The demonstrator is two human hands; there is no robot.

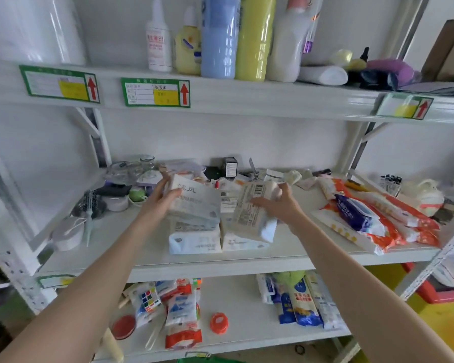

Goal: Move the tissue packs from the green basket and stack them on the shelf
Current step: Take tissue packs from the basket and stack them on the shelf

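My left hand (163,197) grips a pale rectangular plastic-wrapped tissue pack (194,203); my right hand (275,203) apparently clasps another barcode-printed pack (252,213) above the white metal shelf (131,247).

On the middle shelf (131,247), two tissue packs (194,242) lie side by side; wet-wipe packets (357,213) lie right.

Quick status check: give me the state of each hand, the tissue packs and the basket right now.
left hand: gripping a tissue pack, tilted, over the left stack
left-held pack: held, resting on the pack below
right hand: gripping a tissue pack, tilted on edge
right-held pack: held, barcode side up, leaning over the right stack
bottom packs: lying flat, side by side on the middle shelf
green basket: barely visible at bottom edge, contents hidden
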